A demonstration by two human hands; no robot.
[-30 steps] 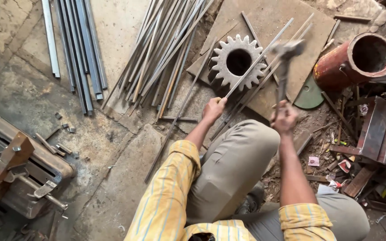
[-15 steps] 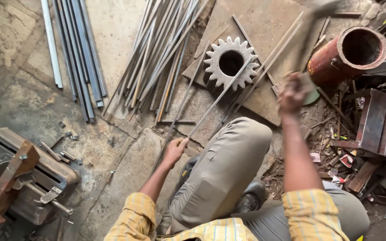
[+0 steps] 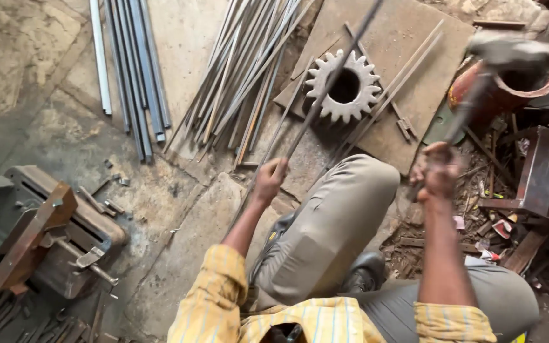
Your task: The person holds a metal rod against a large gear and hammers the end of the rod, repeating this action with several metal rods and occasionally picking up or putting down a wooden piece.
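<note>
bare floor (image 3: 179, 38) between rod piles, gear (image 3: 343, 87) and scrap (right) crowding the plate (image 3: 408, 38)

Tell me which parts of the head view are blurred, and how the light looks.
In the head view, the hammer in the right hand is smeared by motion blur; the thin rod in the left hand is slightly soft. The gear wheel and the floor bars look sharp. Light is soft and even, with faint shadows and no glare.
</note>
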